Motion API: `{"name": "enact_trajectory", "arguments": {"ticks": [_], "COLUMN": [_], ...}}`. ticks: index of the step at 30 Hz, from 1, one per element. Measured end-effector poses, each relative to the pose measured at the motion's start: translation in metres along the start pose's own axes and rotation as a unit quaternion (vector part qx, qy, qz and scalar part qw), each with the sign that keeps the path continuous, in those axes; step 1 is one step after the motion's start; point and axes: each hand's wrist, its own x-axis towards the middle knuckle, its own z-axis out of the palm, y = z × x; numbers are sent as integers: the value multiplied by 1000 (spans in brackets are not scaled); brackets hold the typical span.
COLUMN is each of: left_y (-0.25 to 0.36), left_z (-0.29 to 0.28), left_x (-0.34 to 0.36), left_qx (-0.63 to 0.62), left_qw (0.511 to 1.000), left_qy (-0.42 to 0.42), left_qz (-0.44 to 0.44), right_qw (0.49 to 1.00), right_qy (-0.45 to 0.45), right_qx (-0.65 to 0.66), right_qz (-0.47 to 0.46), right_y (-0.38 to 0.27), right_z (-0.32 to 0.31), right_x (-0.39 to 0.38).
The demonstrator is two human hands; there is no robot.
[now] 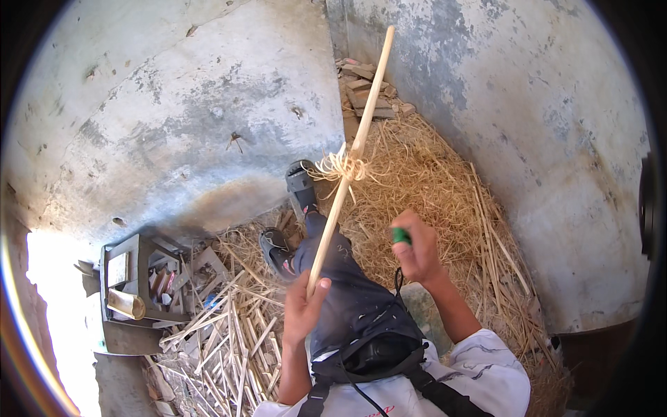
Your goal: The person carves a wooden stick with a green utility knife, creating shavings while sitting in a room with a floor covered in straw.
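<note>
My left hand grips a long pale wooden stick near its lower end. The stick slants up and to the right across my lap. A tangle of curled shavings clings around its middle. My right hand is closed on a green handle, to the right of the stick and apart from it; any blade on that handle cannot be made out. My shoes and dark trouser legs lie beneath the stick.
Loose straw and shavings cover the floor on the right. Split wood strips are piled at lower left beside a battered box of scraps. Broken bricks lie in the corner between two weathered walls. Bright light enters at far left.
</note>
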Motion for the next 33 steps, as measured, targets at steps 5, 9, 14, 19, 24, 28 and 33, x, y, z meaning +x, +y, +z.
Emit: {"name": "enact_trajectory", "arguments": {"ticks": [5,9,14,19,24,28,33], "left_y": [21,41,45,49,44,46,44], "left_z": [9,18,19,26,24,24,21], "left_x": [-1,-4,-8,-8,-9,-9,-11], "left_qx": [-44,-44,0,15,82,101,74], "left_qw": [999,998,999,997,993,989,993], "left_qy": [13,29,42,69,87,95,89], "left_qz": [-1,19,5,11,11,46,2], "right_qw": [992,987,985,988,986,991,993], "right_qy": [-119,-143,-153,-137,-158,-133,-109], "right_qx": [-50,-60,-67,-55,-39,-31,-42], "right_qz": [-18,-37,-48,-47,-17,-6,-26], "right_y": [-30,-37,-45,-47,-52,-52,-46], "right_z": [17,27,35,46,45,46,49], "right_x": [5,4,-1,-9,-6,-5,-7]}}
